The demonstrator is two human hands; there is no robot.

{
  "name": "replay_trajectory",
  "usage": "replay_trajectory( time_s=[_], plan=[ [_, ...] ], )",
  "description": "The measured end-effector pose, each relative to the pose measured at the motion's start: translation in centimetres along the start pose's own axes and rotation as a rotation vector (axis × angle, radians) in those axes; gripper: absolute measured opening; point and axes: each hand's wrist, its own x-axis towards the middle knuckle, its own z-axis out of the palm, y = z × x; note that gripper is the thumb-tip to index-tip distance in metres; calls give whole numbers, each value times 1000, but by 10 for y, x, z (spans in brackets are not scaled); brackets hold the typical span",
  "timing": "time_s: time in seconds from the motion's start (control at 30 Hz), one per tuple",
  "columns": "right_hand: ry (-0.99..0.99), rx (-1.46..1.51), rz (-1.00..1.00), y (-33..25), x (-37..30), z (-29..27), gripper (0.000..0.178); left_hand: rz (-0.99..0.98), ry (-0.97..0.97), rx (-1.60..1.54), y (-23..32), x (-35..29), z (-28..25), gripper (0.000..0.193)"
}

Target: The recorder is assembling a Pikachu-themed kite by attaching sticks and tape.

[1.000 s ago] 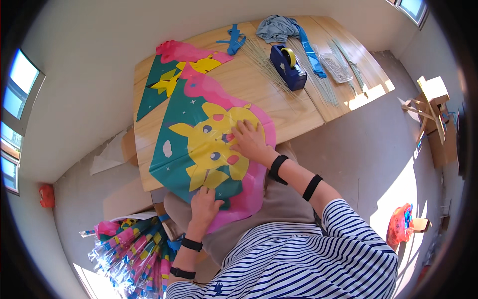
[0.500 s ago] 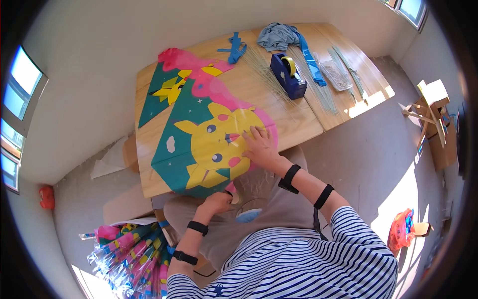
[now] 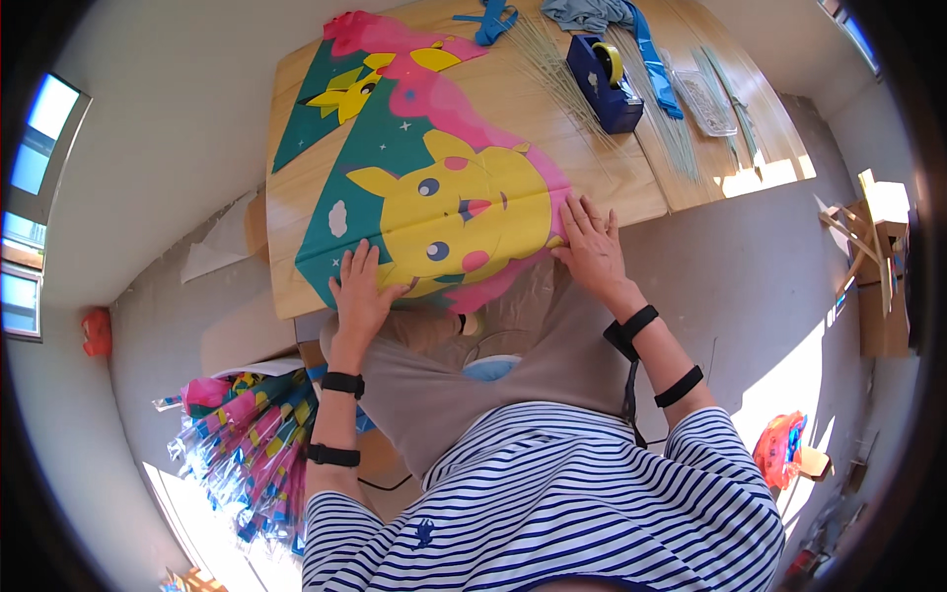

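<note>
Sheet [image 3: 493, 183], teal/pink w/ a big yellow cartoon figure, is lying at the table's near edge, its lower R part overhanging toward the person's lap. L hand [image 3: 363, 296] is resting on its lower L edge, fingers slightly apart; R hand [image 3: 597, 249] is lying on its R edge, fingers extended, slightly apart, gripping nothing visible. A 2nd sheet [image 3: 318, 113], same colors, is lying just behind, w/ the near one partly covering it. Farther back, thin rods [image 3: 557, 74], a dark blue tape dispenser [image 3: 600, 89], blue fabric [image 3: 658, 69] and a clear tray [image 3: 705, 102] are taking up the far R; tray contents prob. small bits, too tiny to tell. Table [image 3: 617, 187] is showing pale wood grain, sun catching its R corner. Below L, wrapped colorful pieces [image 3: 247, 434] are fanning out nr the floor. A red bag [image 3: 779, 449] is sitting on the floor R; windows [image 3: 30, 148] are lighting the L wall.
</note>
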Motion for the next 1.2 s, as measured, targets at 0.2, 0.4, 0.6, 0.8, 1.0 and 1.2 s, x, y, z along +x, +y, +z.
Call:
replay_trajectory(
  time_s=[0.2, 0.4, 0.6, 0.8, 1.0, 1.2],
  plan=[
    [-50, 13, 61, 15, -17, -12, 70, 50, -45, 17, 18, -36, -4, 81],
    [53, -11, 11, -10, -10, -9, 68, 116, 32, -47, 28, -39, 5, 75],
    [-22, 109, -163, -80, 6, 23, 78, 201, 41, -72, 50, -24, 21, 86],
    [-6, 78, -135, -88, -7, 17, 80, 230, 41, -100, 43, -27, 23, 88],
    [15, 127, -264, -123, 8, 18, 78, 238, 71, -112, 46, -26, 26, 85],
    [-5, 151, -326, -149, 8, 33, 77, 190, 163, -137, 36, -30, 21, 83]
  ],
)
